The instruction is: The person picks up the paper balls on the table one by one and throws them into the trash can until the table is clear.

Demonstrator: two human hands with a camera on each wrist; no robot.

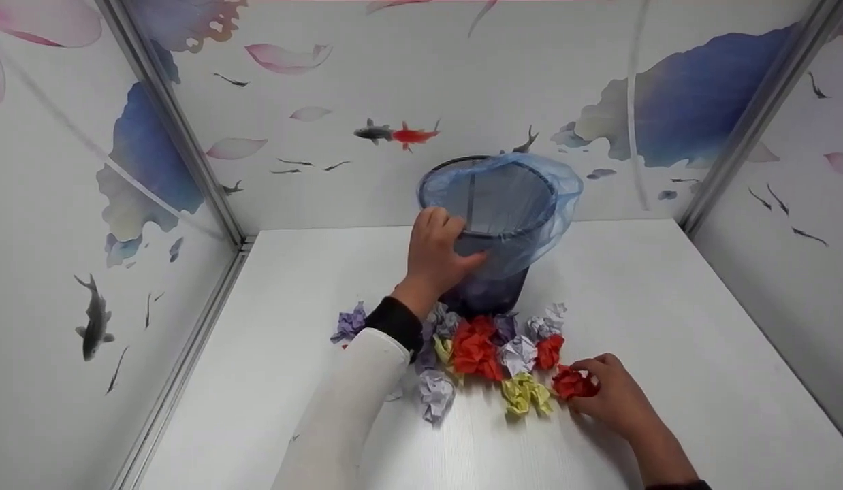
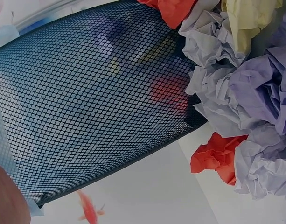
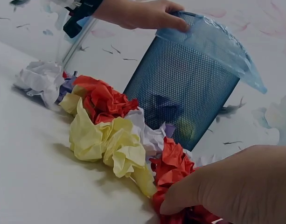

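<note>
A dark mesh wastebasket point(image 2: 87, 93) with a blue plastic liner point(image 1: 564, 197) folded over its rim stands at the back of the table. My left hand point(image 1: 435, 252) grips its near-left rim, thumb on the outside. Coloured shapes show through the mesh low inside. At the right of the pile, my right hand point(image 1: 615, 395) pinches a crumpled red paper ball point(image 1: 573, 382) at table level. Beside that ball lie a yellow paper ball point(image 1: 525, 395) and another red one point(image 1: 549, 351). In the right wrist view, my right thumb point(image 3: 189, 193) presses on red paper.
Several crumpled paper balls lie in front of the basket, among them a large red one point(image 1: 477, 348), white ones point(image 1: 436, 395) and a purple one point(image 1: 350, 322) farther left. Printed panels point(image 1: 312, 177) enclose the white table point(image 1: 666, 327) at the back and sides.
</note>
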